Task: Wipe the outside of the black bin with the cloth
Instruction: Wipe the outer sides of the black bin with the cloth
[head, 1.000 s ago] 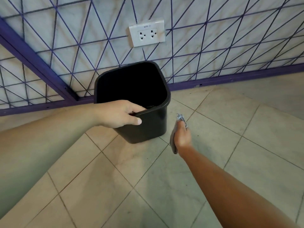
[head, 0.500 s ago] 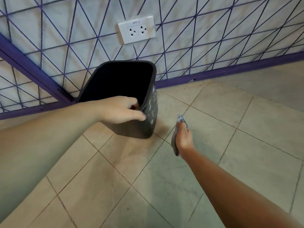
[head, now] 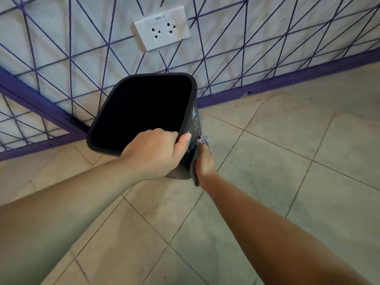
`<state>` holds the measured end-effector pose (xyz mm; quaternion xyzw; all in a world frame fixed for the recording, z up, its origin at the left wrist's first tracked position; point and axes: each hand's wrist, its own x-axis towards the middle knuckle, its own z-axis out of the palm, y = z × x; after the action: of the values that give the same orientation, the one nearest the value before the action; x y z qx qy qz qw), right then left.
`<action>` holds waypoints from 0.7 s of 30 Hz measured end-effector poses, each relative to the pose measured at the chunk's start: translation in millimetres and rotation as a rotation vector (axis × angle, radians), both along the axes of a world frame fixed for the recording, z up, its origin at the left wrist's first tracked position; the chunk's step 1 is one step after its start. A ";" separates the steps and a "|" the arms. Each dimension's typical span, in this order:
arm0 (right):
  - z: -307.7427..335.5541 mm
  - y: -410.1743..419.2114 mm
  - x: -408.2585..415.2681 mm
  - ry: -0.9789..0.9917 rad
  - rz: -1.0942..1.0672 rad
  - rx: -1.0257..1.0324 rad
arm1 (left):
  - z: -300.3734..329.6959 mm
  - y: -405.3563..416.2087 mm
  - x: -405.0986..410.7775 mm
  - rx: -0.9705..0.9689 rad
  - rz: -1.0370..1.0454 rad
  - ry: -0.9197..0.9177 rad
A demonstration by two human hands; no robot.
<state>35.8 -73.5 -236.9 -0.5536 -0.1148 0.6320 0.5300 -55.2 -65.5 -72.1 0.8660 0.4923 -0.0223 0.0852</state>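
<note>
Since half a second ago, the right hand (head: pixel 204 161) has closed the gap with the black bin (head: pixel 141 114) — it was hanging apart over the floor, and now it presses the cloth (head: pixel 195 173) against the bin's right outer wall. That side has turned further into view, the bin tilting so its mouth faces up toward the camera.

Fingers of the left hand (head: pixel 153 153) hook over the near rim at its right corner, thumb on the outside, clenched on the rim. This hold seems meant to steady the tilted bin and present the marked wall to the other hand. Just beyond the thumb, pale scribbled smears show on the dark wall — likely the dirt to remove.

Grey cloth sits between the right palm and the wall, a frayed end poking out above the fingers and a fold hanging below the wrist; the fingers hold it flat-ish, though their exact curl is hidden.

Behind the bin, beyond both grips, stand the purple-latticed wall and a white socket (head: pixel 162 27); tiled floor lies below.
</note>
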 end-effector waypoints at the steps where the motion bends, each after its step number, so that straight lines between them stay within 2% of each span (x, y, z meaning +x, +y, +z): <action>1: -9.9 6.2 -7.6 0.080 -0.057 0.015 | -0.4 1.4 -0.1 -0.001 -0.004 0.008; 3: -59.4 33.4 -22.7 0.250 -0.214 -0.004 | -1.5 5.7 -1.0 -0.006 -0.012 0.014; 5: -45.9 28.0 -36.8 0.289 -0.298 -0.037 | -1.6 6.0 -2.3 -0.024 -0.030 0.003; 8: 4.8 11.8 -33.0 0.246 -0.286 -0.036 | -2.1 9.5 -3.3 -0.050 -0.045 -0.010; 13: -0.7 32.1 -15.4 0.156 -0.244 -0.174 | -3.8 15.0 -4.5 -0.066 -0.045 -0.034; 18: 2.1 5.9 -38.2 0.039 -0.256 -0.057 | -5.6 14.7 -6.0 -0.067 -0.051 -0.057; 21: -2.1 17.2 -25.1 0.106 -0.257 -0.108 | -4.8 16.5 -4.5 -0.062 -0.060 -0.066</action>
<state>10.7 -56.3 -239.0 -0.5574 0.0192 0.5925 0.5813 -59.7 -49.0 -76.9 0.8776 0.4619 -0.0116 0.1277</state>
